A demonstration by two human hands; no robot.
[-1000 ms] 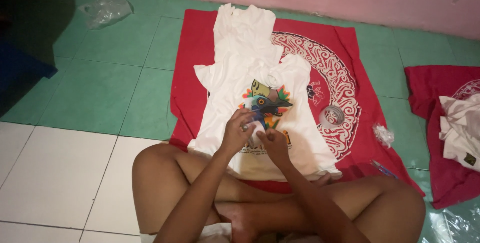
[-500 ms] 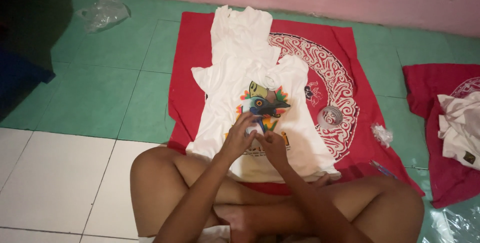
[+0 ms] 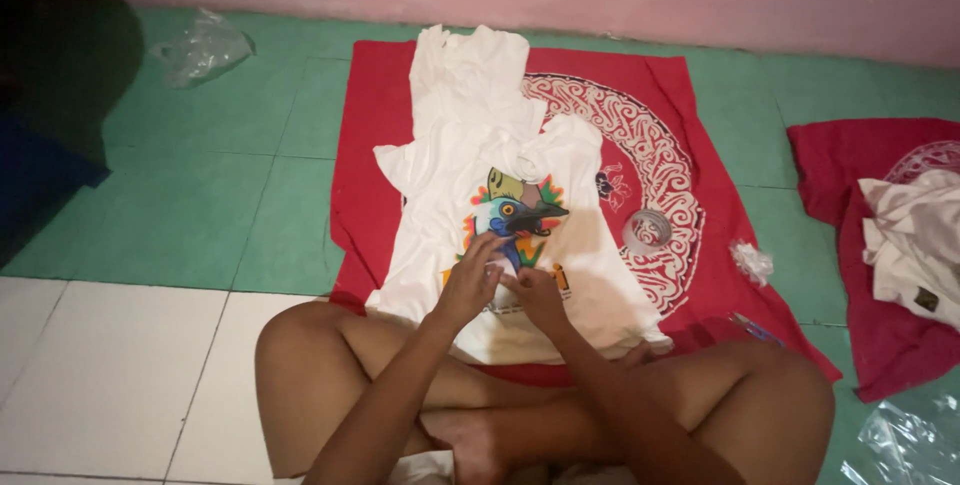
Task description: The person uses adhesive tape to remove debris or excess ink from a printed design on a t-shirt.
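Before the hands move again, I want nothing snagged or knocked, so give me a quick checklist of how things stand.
1. Left hand on the white t-shirt: ok, fingers rest by the print.
2. Right hand on the shirt: ok, beside the left.
3. Shirt flat on the red cloth: ok, slight wrinkles.
4. Tape roll off the shirt: ok, on the cloth.
5. Anything pinched between fingers: cannot tell.
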